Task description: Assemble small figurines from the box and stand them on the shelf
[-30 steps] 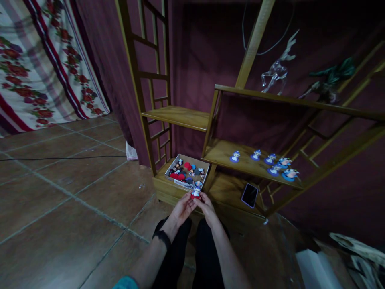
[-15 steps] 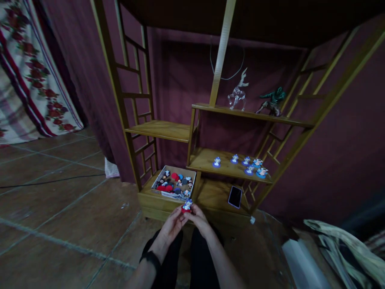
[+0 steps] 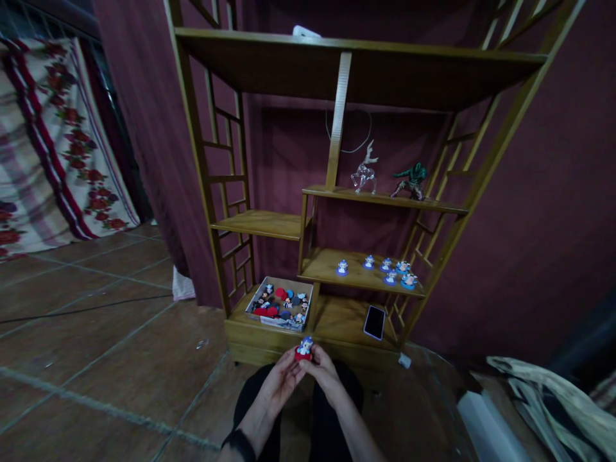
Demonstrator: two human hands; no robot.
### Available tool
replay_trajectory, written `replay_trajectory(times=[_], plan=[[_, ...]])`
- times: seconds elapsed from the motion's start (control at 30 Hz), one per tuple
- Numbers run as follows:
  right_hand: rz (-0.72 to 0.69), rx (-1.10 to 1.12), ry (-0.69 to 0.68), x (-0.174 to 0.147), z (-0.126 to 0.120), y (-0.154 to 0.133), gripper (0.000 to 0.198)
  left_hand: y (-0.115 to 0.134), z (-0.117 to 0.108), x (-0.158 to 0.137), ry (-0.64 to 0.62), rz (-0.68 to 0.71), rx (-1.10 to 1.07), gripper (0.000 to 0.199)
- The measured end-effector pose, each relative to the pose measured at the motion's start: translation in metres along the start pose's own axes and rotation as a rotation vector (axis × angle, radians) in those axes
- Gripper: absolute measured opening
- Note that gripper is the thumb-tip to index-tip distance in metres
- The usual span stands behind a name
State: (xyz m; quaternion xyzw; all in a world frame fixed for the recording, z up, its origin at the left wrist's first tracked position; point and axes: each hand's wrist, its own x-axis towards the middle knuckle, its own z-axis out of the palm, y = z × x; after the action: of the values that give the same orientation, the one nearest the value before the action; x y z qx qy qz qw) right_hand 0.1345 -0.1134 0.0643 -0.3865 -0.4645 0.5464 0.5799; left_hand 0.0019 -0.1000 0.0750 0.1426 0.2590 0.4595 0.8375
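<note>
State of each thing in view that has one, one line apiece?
Left hand: closed on figure.
Right hand: closed on figure.
Figure: held upright, on red base.
Box: open, figures and bases inside.
Six shelf figures: upright on bases.
Phone: screen showing, dark.
Glass deer: standing.
Dark statue: upright.
Floral cloth: hanging.
</note>
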Motion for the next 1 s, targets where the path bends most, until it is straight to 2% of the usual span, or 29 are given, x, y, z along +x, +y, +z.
replay_trajectory(times=[0.17,0.33,0.53,1.0], plan=[[-0.003,-0.031,0.018,0.005,0.004,-0.019,0.049,0.007,0.011,0.004,-0.035,0.006,-0.013,0.024],[0.022,-0.081,0.020,0.017,-0.006,-0.039,0.045,0.006,0.030,0.016,-0.061,0.031,-0.076,0.021],[-0.045,-0.164,-0.017,0.029,-0.022,-0.070,0.042,0.007,0.057,0.027,-0.065,0.009,-0.141,0.026],[-0.178,-0.342,0.033,0.045,-0.051,-0.141,0.037,0.007,0.113,0.044,-0.150,-0.050,-0.097,0.033]])
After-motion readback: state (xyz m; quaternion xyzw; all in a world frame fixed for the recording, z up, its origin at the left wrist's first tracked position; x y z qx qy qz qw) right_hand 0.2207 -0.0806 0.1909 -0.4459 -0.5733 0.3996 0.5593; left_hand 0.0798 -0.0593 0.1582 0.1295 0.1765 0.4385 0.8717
